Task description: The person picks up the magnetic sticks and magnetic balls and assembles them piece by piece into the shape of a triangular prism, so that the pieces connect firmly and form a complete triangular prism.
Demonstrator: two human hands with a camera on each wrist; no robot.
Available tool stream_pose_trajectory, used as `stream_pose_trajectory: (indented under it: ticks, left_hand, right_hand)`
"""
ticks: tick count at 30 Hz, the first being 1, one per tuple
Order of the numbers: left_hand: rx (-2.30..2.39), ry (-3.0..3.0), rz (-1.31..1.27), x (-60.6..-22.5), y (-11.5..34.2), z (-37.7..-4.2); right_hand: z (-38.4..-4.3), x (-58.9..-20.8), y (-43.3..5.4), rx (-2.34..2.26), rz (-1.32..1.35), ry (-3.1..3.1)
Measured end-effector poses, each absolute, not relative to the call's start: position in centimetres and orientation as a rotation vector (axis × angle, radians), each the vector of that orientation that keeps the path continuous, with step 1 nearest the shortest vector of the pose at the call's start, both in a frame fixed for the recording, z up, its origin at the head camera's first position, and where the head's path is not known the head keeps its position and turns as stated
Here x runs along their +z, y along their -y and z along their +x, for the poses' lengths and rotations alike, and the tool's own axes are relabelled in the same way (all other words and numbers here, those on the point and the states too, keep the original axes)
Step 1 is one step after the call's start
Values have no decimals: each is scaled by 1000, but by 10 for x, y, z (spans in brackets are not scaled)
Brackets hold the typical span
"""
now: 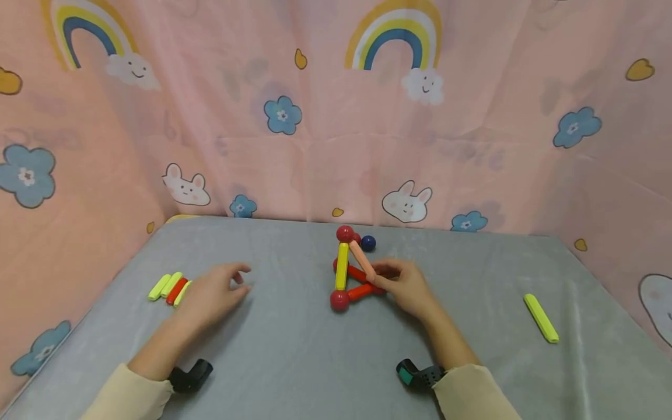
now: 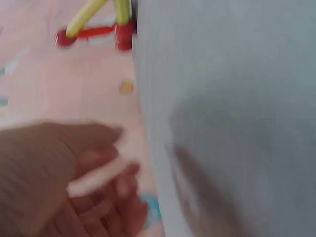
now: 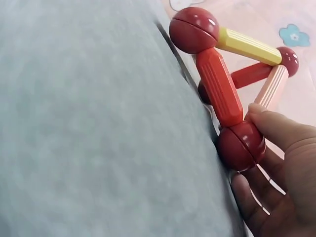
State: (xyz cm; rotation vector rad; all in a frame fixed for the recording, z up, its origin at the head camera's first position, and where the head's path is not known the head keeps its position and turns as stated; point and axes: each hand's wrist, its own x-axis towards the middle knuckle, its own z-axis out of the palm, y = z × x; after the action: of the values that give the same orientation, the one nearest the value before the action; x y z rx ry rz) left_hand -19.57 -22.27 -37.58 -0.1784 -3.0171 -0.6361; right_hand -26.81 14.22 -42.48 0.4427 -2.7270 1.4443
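A frame of building sticks and red balls stands mid-table. Its yellow stick (image 1: 342, 266) rises from the front red ball (image 1: 339, 301) to the top red ball (image 1: 345, 234). A pink stick (image 1: 361, 257) slants down from the top, and red sticks (image 1: 362, 291) lie along the base. My right hand (image 1: 406, 286) holds the frame's right corner, thumb on the pink stick's lower end and fingers around the corner red ball (image 3: 241, 145). My left hand (image 1: 212, 291) hovers left of the frame, fingers loosely bent and apart, nothing visible between them.
Beside my left hand lie several loose yellow sticks (image 1: 159, 287) and a red stick (image 1: 177, 291), partly hidden by it. One yellow stick (image 1: 541, 318) rests at the right. Behind the frame sits a blue ball (image 1: 368, 243). A pink patterned curtain (image 1: 325, 169) borders the grey table (image 1: 294, 361).
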Motion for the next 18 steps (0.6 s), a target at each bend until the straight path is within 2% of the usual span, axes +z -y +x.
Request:
stream_pose_trajectory:
  ticks: [4, 7, 12, 18]
  left_hand:
    - [-480, 3010, 64, -374, 257, -183]
    - [-415, 3012, 129, -377, 272, -180]
    - [-383, 3029, 134, -375, 274, -183]
    - [-324, 3067, 81, -369, 261, -186]
  right_hand:
    - [-267, -428, -139, 1447, 423, 2678]
    - [-267, -430, -134, 1430, 379, 2640]
    - [-267, -433, -125, 1398, 282, 2558]
    - [-264, -435, -122, 1408, 286, 2496]
